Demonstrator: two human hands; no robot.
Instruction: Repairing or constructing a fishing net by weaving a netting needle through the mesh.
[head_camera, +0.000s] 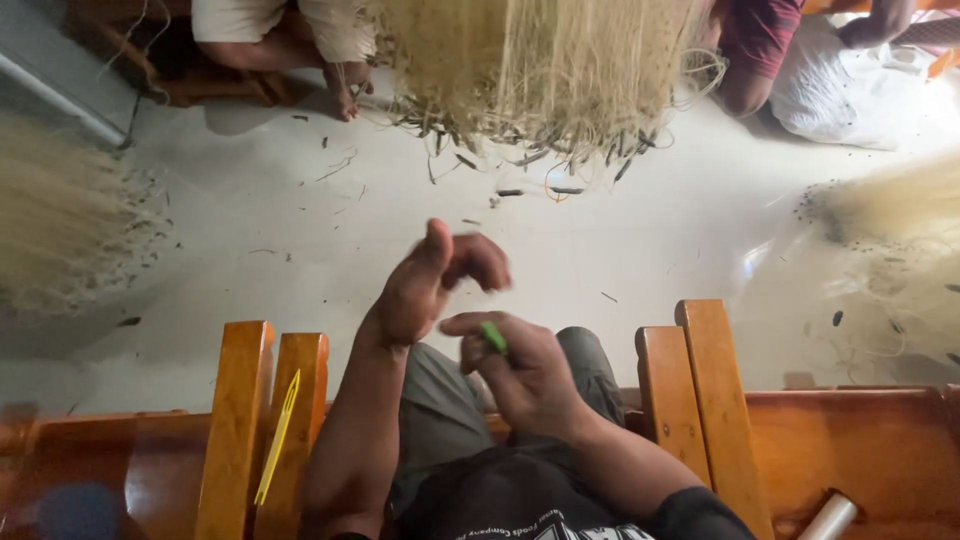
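The right hand (525, 375) pinches a small green tool (494, 337) close over the lap, handy for the work. The left hand (430, 280), blurred, curls its fingers just above. Further off, pale net strands (540, 70) hang over the floor (300, 230).

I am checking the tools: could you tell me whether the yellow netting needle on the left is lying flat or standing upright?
Lying flat: the yellow needle rests lengthwise along a wooden slat, untouched by either hand.

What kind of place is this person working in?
Probably a small workshop where fishing nets are made or mended by hand. A big bundle of pale fine netting hangs over the white floor, a yellow plastic netting needle lies on the orange wooden bench, and other people sit nearby.
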